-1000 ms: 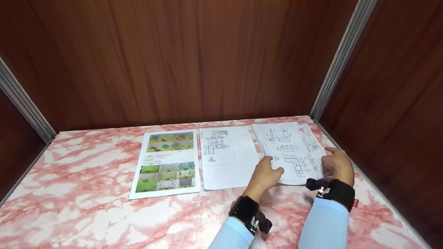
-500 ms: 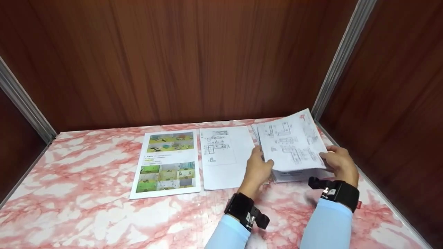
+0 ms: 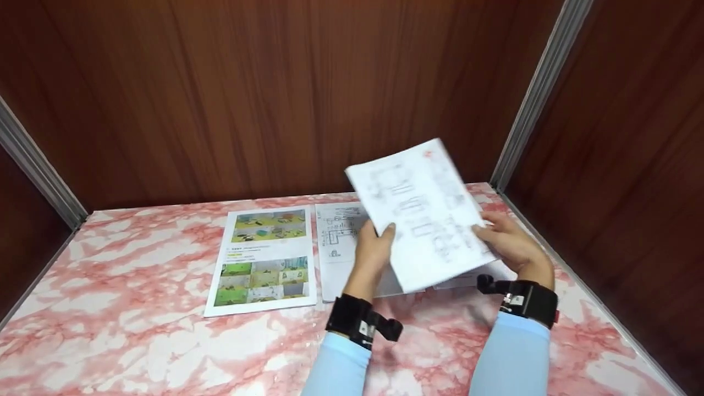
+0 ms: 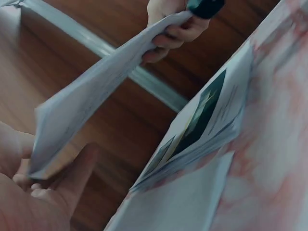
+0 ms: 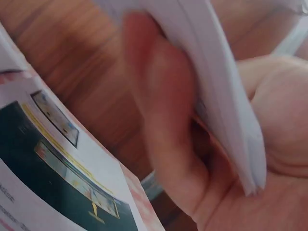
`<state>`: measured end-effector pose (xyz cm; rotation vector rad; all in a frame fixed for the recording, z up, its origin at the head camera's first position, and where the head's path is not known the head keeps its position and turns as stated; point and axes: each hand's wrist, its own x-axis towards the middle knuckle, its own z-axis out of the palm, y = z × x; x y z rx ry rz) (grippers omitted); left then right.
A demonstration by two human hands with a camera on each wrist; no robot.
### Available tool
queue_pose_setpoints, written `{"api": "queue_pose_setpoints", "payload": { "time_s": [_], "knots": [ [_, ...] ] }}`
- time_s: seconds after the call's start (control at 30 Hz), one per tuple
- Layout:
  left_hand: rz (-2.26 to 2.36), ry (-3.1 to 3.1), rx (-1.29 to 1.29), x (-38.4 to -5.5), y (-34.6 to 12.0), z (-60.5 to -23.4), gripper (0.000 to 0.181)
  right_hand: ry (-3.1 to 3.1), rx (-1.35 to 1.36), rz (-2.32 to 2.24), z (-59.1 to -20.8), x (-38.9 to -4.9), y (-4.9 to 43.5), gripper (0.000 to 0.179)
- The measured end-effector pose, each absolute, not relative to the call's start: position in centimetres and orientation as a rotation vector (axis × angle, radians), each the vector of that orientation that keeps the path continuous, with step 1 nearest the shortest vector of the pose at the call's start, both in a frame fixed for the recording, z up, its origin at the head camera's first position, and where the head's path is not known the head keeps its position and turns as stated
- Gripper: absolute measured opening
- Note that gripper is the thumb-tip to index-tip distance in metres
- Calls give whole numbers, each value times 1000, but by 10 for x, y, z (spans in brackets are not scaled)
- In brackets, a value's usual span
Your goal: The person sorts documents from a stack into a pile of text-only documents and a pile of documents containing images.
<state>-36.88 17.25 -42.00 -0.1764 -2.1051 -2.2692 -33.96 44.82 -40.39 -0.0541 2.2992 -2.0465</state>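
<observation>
A stack of paper sheets (image 3: 418, 209) with line drawings is held up over the table, tilted, slightly blurred in the head view. My left hand (image 3: 374, 247) holds its left edge, thumb on the near side. At the right edge, my right hand (image 3: 514, 245) grips it, fingers behind. The left wrist view shows the sheets (image 4: 91, 91) edge-on between both hands. In the right wrist view, my right hand's fingers (image 5: 168, 96) curl round the paper. Beneath lies another stack of printed paper (image 4: 231, 103) with a dark green picture, mostly hidden in the head view.
Left of the hands, a drawing sheet (image 3: 341, 275) lies partly covered by the lifted papers. Farther left is a stack with colour photos (image 3: 275, 250). The pink-and-white marbled table (image 3: 165, 346) meets brown wood-grain panels (image 3: 247, 99) at the back and sides.
Both hands have taken the top sheets off the right-hand pile, raised them and shifted them left over the middle sheet. The left hand has moved left and up.
</observation>
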Motion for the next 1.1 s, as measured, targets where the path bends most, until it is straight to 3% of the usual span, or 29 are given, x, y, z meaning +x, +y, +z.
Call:
{"api": "queue_pose_setpoints", "payload": {
  "time_s": [0.23,0.7,0.9,1.0,1.1],
  "knots": [
    [-2230,-2175,-293,-382,134,-418,38,2280,-237,-1780,-396,-358,407,60],
    [-2343,-2150,-266,-399,45,-421,45,2284,-297,-1641,-398,-385,344,32],
    [-2254,-2422,-74,-394,29,-415,53,2262,-281,-1733,-395,-387,333,23],
    [-2088,-2508,-16,-394,27,-415,44,2283,-220,-1799,-391,-388,332,23],
    [-1930,-2522,-34,-396,29,-418,18,2357,-166,-1778,-391,-389,334,24]
  ]
}}
